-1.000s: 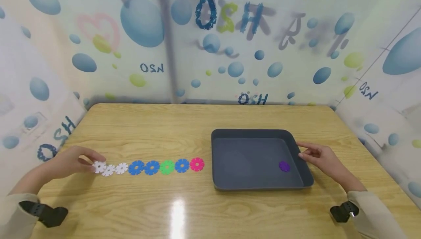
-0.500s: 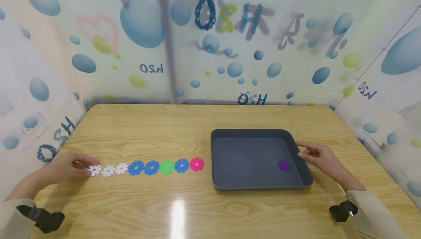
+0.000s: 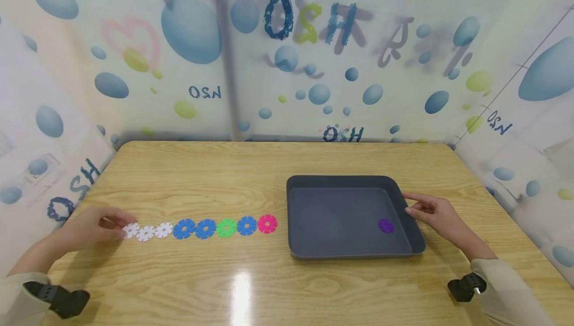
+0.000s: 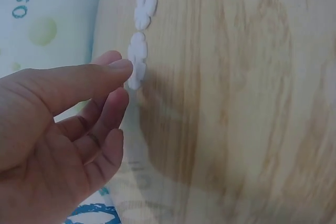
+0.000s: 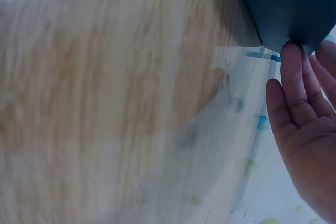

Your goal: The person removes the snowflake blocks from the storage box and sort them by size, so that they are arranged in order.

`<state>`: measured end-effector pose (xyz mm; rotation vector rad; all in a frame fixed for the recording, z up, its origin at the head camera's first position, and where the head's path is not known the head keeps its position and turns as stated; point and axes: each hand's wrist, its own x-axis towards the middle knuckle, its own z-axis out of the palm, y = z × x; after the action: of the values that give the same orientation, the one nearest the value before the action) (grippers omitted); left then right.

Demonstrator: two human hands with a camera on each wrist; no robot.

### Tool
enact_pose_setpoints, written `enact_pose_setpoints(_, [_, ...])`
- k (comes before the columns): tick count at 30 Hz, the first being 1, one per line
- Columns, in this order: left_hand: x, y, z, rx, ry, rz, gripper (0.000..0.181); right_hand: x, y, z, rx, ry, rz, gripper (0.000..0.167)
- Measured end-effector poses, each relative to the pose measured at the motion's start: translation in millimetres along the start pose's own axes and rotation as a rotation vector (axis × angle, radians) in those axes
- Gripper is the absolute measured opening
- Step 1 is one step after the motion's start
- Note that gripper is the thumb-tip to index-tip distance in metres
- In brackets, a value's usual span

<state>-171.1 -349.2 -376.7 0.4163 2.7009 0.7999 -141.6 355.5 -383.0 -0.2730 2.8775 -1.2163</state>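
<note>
My left hand [image 3: 96, 226] pinches the edge of a small white notched plastic disc [image 3: 131, 230] at the left end of a row. In the left wrist view, thumb and fingers meet at the near edge of that white disc [image 4: 137, 59]. Two more white discs follow, then blue, green [image 3: 226, 228], blue and a pink disc [image 3: 267, 224], all flat on the table. My right hand [image 3: 435, 214] touches the right wall of a dark grey tray [image 3: 336, 254] with extended fingers. A purple disc [image 3: 386, 226] lies inside the tray. In the right wrist view, fingertips touch the tray's outer side [image 5: 289, 9].
The wooden table [image 3: 188, 286] carries the row left of the tray. Its back edge meets a curtain-like wall [image 3: 287, 96] printed with bubbles and letters. Similar printed walls stand at both sides. A bright reflection lies near the table's front middle.
The leftmost white disc first moved left with my left hand, away from its neighbour, then slightly back right. My right hand and the tray have stayed in place.
</note>
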Motion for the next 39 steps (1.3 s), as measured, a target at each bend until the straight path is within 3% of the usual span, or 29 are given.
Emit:
enact_pose_setpoints(3, [2.5,5.3,0.2,0.026,0.048,0.031,0.029,0.0,1,0,0.007,-0.001,0.006,0.044])
enact_pose_setpoints(7, [12.1,24.4,-0.2,0.016,0.051,0.072,0.026,-0.1,2,0,0.010,-0.004,0.016,0.045])
enact_pose_setpoints(10, [25.7,50.5,1.7,-0.002,0.032,0.142,0.026,0.1,2,0,0.006,-0.001,0.016,0.044])
enact_pose_setpoints(15, [59.5,112.3,17.2,-0.051,-0.009,0.252,0.025,-0.2,1,0,0.001,0.000,0.013,0.044])
enact_pose_setpoints(21, [111.1,191.1,52.0,-0.122,-0.098,0.399,0.022,0.0,0,-1,0.009,-0.007,0.020,0.044])
enact_pose_setpoints(29, [178.3,291.6,108.0,-0.089,-0.291,0.521,0.023,0.9,4,0,0.017,-0.005,0.008,0.044])
enact_pose_setpoints(35, [208.2,342.7,154.9,-0.045,-0.434,0.563,0.024,2.9,7,1,0.025,-0.006,0.006,0.044])
enact_pose_setpoints(39, [224.0,366.5,184.8,-0.030,-0.479,0.571,0.024,2.9,8,1,0.030,-0.007,0.017,0.044])
